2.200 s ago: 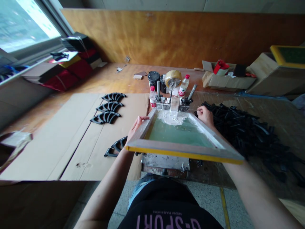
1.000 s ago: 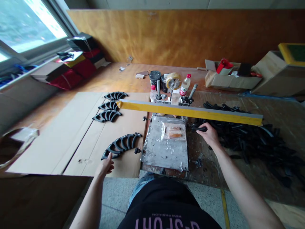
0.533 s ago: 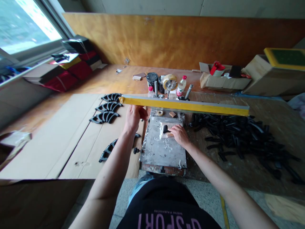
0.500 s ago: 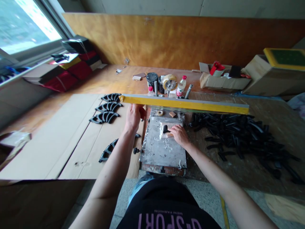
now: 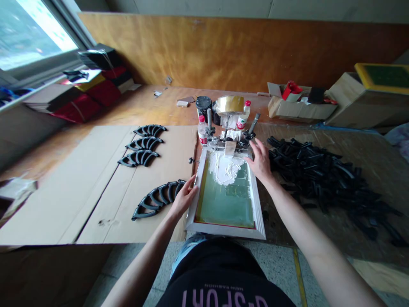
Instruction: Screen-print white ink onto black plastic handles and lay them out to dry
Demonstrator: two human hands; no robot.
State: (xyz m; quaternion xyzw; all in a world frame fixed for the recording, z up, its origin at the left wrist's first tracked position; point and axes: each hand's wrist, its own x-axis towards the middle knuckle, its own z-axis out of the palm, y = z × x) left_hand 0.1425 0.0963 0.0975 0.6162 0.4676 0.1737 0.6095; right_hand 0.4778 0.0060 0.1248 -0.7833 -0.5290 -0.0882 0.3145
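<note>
A screen-printing frame (image 5: 261,213) lies flat in front of me, its green mesh (image 5: 223,209) smeared with thick white ink (image 5: 225,170) at the far end. My left hand (image 5: 185,197) is at the frame's left edge, fingers stretched along it and seemingly touching. Over the far right corner is my right hand (image 5: 261,161), open with fingers apart and nothing in it. A squeegee-like tan block (image 5: 230,148) rests at the frame's far end, by the metal clamp (image 5: 247,135). The plate and the black piece under the frame are hidden.
Fanned rows of curved black handles (image 5: 156,198) lie on cardboard (image 5: 105,187) at left. A heap of similar black parts (image 5: 319,170) covers the right side. Behind the clamp stand red-capped bottles (image 5: 202,130), a dark jar (image 5: 203,106) and a tape roll (image 5: 230,105).
The raised frame has come down flat over the plate. My left hand moved down toward me along its left side; my right hand left the black piece and moved right and away from me.
</note>
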